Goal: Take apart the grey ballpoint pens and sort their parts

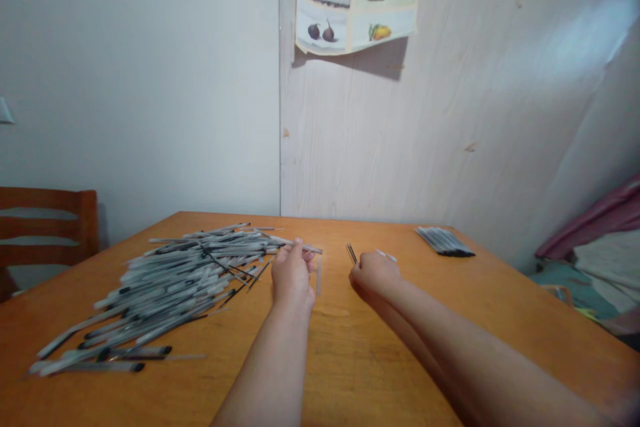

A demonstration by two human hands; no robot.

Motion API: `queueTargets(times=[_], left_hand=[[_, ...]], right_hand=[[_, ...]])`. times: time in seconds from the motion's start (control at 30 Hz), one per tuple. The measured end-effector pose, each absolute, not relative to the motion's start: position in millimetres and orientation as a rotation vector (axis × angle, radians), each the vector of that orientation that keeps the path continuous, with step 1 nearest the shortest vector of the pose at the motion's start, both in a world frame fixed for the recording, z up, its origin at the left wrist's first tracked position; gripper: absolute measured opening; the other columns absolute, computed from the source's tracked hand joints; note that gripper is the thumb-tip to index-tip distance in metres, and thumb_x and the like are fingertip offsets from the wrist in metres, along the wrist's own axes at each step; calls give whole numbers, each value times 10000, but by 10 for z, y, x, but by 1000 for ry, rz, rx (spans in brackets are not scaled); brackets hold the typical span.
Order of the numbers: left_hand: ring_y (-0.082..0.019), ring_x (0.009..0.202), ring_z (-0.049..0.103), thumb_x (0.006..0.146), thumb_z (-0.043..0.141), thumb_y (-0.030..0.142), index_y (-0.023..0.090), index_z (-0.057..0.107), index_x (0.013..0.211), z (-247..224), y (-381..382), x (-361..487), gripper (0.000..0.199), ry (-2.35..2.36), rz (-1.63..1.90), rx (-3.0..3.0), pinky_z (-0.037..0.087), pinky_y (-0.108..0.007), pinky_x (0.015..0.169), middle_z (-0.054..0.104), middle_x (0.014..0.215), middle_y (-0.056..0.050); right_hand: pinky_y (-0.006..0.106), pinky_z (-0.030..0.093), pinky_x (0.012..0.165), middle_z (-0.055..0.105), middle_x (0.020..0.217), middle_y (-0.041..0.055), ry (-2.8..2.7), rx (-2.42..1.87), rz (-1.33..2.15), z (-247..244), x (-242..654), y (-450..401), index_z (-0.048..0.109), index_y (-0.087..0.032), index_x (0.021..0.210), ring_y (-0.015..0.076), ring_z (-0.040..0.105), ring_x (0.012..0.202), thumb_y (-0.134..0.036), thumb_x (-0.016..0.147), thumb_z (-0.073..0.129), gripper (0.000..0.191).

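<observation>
My left hand (293,273) is closed, pinching a pale pen (311,249) between thumb and fingers. The pen points to the right, just above the table. Beside that hand, a thin translucent strip (319,275) lies on the wood. My right hand (375,271) is curled with its knuckles up, low over the table. Thin dark pen refills (351,253) stick out from its thumb side. Small white pieces (387,256) show behind its fingers; what they are I cannot tell. Left of my hands lies a large loose pile of grey-white pens (175,273) with black ends.
A neat row of pens (444,241) with black ends lies at the back right of the wooden table (350,373). A wooden chair (50,220) stands at the left. Fruit pictures (357,3) hang on the wall behind. Fabric (600,267) is heaped beyond the right edge.
</observation>
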State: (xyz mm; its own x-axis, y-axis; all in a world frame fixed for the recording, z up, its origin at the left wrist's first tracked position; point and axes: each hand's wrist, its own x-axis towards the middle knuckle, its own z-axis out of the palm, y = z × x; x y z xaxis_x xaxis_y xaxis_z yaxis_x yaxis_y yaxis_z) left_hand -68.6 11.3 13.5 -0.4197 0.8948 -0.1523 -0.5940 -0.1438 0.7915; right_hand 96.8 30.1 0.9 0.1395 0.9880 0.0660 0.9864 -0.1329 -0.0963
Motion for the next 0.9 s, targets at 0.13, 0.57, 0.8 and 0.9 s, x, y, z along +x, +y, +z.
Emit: queueTargets(times=[0.13,0.57,0.8,0.9], left_hand=[[-73,593,604,751,751,375,167,617,825,138,97,-674,257,994,1762,445,417,-169,531,646,739,-1],[-76,604,613,776,714,390,173,621,823,113,98,-644,241,1025,1734,475,424,-177,558,660,737,2],[-72,604,603,763,727,383,171,612,829,118,90,-639,250,1016,1734,486,425,-177,565,654,734,7],[-72,603,603,758,727,386,169,613,827,119,85,-635,255,1021,1727,488,424,-178,566,657,742,4]], right_hand=[[391,486,871,717,1078,205,-1982,-2313,11,-4,887,358,756,-139,1002,296,672,1020,-299,829,545,316],[452,471,898,701,1088,239,-1982,-2287,88,10,835,420,741,-124,1020,337,655,1070,-290,843,578,292],[451,483,871,712,1055,226,-1965,-2274,26,-16,894,433,750,-133,981,324,673,1015,-284,834,542,296],[436,494,842,711,1070,215,-1931,-2277,62,12,949,451,740,-141,989,330,672,1021,-320,845,528,313]])
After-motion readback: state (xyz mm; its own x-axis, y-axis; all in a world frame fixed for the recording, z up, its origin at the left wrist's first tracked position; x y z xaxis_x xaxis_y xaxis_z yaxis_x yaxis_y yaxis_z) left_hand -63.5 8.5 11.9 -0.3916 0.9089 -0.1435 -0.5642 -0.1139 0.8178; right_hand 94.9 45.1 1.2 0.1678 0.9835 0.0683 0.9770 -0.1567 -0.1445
